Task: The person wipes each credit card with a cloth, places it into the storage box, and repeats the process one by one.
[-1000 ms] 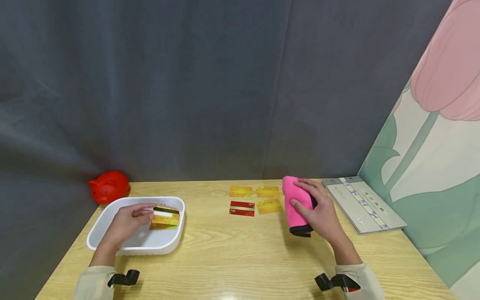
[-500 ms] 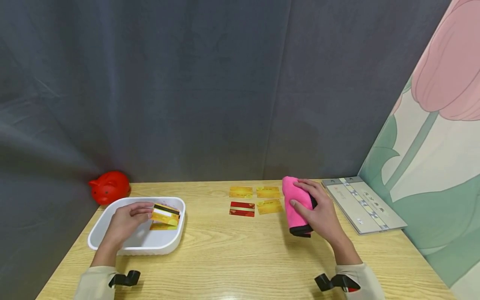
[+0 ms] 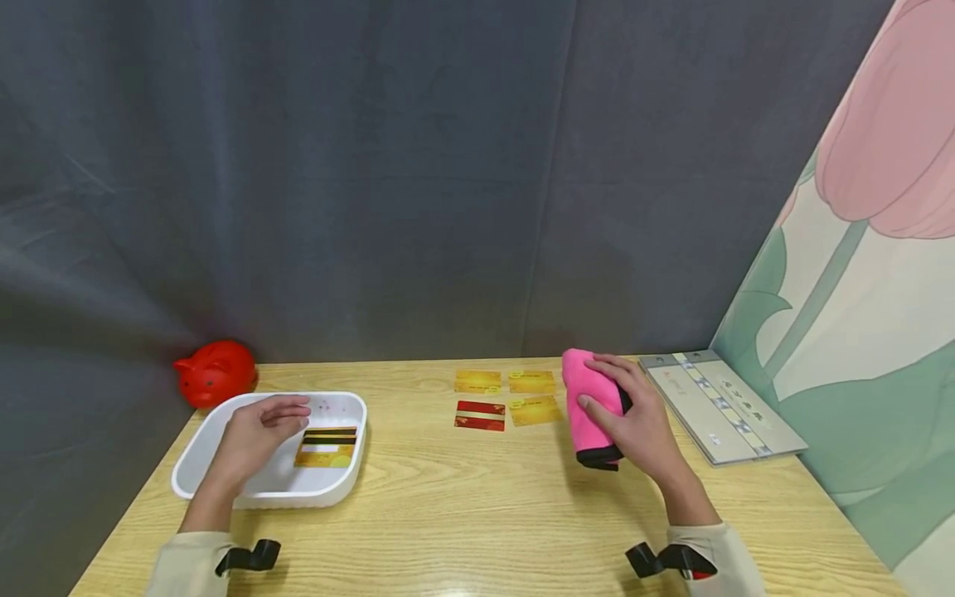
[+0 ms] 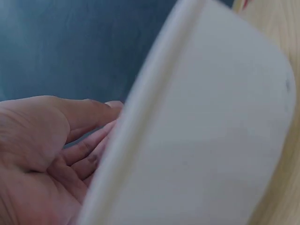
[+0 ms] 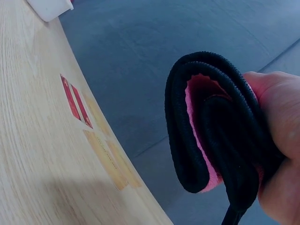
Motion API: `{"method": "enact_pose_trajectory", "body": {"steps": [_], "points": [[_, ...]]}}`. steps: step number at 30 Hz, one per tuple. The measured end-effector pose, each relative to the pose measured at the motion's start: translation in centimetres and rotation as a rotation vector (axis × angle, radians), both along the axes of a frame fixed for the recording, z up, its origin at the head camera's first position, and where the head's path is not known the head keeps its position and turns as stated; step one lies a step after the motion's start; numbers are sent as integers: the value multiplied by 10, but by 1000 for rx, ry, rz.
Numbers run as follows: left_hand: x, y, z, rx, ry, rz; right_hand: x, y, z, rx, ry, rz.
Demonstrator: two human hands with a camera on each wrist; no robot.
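My left hand point(image 3: 261, 431) hovers over the white plastic tray point(image 3: 298, 497) at the left, its fingers loosely bent and holding nothing. Beside its fingertips, gold bank cards point(image 3: 327, 458) with dark stripes overlap on the tray floor. In the left wrist view the tray's side wall point(image 4: 201, 122) hides part of the fingers. My right hand point(image 3: 634, 414) grips a folded pink towel point(image 3: 585, 390) with black edging, held above the table at the right. The right wrist view looks at the towel's black-edged end point(image 5: 187, 136), where its folded layers show.
Mid-table lie a red card point(image 3: 480, 416) and three gold cards point(image 3: 535, 410), set close in two rows. A red piggy bank point(image 3: 218, 373) stands behind the tray. On the right, a grey calendar-like booklet point(image 3: 724, 406) lies near the patterned wall. A dark curtain point(image 3: 448, 207) closes off the back.
The gold card that my left hand pinched has been let go and now lies in the tray over another card. The right hand and towel stay put.
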State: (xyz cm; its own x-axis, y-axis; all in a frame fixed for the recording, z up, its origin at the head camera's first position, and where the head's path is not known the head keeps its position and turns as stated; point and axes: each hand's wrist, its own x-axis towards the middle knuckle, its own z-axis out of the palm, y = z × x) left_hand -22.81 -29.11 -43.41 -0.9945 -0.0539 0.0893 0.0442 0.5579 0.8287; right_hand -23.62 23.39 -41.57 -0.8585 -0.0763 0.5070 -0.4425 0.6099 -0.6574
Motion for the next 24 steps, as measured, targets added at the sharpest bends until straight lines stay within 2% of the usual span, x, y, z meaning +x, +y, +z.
{"method": "enact_pose_trajectory", "body": {"steps": [3, 7, 9, 12, 16, 19, 24], "points": [[1, 15, 10, 76, 33, -71, 1, 1, 2, -5, -10, -8], [-2, 47, 25, 137, 53, -171, 4, 3, 4, -16, -34, -18], [-7, 67, 29, 145, 42, -222, 6, 3, 5, -19, -44, -24], [-18, 99, 28, 173, -11, -303, 7, 5, 5, -18, -54, -28], [-33, 145, 12, 235, -74, -370, 6, 6, 5, -17, -51, -35], [-44, 173, -5, 267, -91, -378, 5, 6, 6, -22, -53, -31], [-61, 196, -34, 326, -105, -362, 5, 6, 7, -33, -64, -24]]}}
